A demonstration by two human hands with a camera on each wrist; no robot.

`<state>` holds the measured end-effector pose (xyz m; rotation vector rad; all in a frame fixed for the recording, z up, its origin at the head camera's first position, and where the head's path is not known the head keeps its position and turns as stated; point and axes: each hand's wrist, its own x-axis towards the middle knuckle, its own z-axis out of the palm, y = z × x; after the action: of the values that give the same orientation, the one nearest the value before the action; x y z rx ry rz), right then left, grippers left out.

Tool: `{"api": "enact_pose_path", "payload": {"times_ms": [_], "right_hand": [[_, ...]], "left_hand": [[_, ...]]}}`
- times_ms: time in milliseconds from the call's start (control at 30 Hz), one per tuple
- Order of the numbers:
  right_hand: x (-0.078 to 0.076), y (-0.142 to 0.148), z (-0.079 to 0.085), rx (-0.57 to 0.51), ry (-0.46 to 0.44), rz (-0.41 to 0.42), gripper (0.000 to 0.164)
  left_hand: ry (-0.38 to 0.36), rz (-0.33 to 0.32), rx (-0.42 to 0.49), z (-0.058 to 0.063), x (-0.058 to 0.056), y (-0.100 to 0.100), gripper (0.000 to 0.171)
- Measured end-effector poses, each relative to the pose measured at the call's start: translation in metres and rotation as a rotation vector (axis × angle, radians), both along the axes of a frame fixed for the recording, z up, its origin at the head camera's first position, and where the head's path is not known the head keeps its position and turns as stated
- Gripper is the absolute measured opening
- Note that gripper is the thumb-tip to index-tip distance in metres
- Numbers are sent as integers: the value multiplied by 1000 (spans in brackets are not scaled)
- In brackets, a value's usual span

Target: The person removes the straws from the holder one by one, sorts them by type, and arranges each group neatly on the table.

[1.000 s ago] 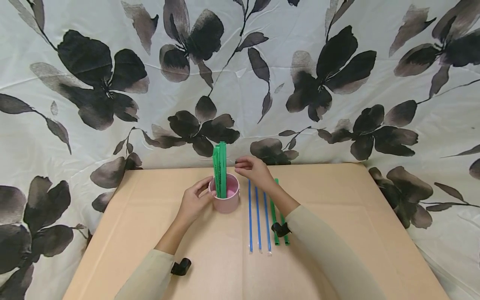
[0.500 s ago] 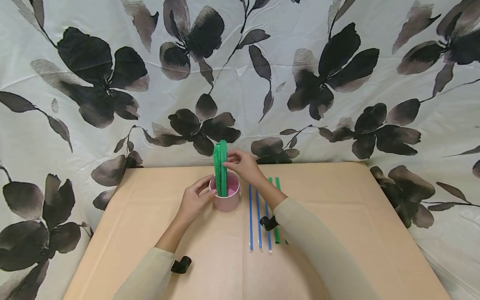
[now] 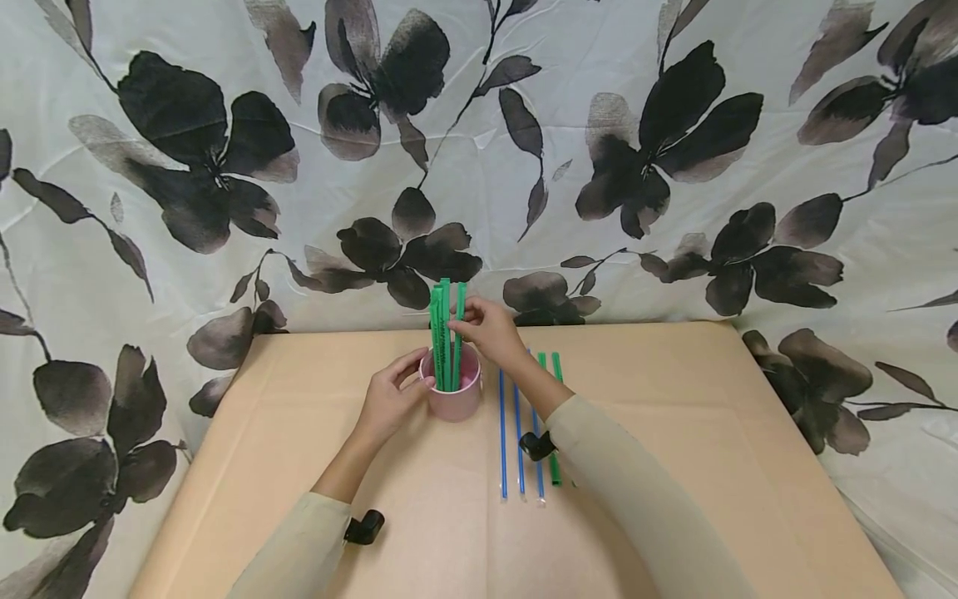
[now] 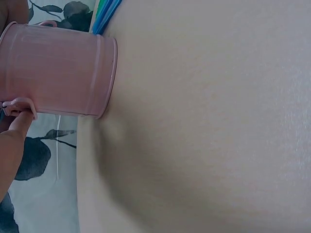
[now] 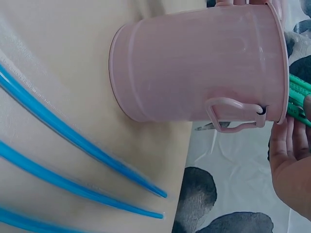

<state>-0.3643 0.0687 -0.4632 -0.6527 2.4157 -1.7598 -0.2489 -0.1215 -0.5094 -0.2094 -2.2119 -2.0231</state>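
Green straws (image 3: 442,341) in smooth round pail (image 3: 456,406); right grip (image 3: 490,333) pinches one, left grip (image 3: 391,398) holds pail.

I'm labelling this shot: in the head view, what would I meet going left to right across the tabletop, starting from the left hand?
Left hand, pink bucket, three blue straws, two loose green straws.

Left fingers (image 3: 407,359) hold the pink cup (image 3: 455,406); right fingers (image 3: 477,306) pinch a green straw (image 3: 457,353).
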Motion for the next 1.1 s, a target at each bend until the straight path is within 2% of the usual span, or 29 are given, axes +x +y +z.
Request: {"api": "enact_pose_path", "payload": {"times_ms": [300,533,733,967,1100], "right_hand": [[-1,11,1,-24,-36,27,25],[1,19,11,-28,-8,30,27],[2,29,28,-38,35,35,30],[6,43,55,27,113,30,29],[8,51,71,-9,120,51,32]], "left_hand": [[-9,4,-3,1,0,1,55],[-16,8,-5,1,0,0,55],[-9,14,-7,1,0,1,55],[-14,15,1,1,1,2,55],[-12,17,4,1,1,3,55]]}}
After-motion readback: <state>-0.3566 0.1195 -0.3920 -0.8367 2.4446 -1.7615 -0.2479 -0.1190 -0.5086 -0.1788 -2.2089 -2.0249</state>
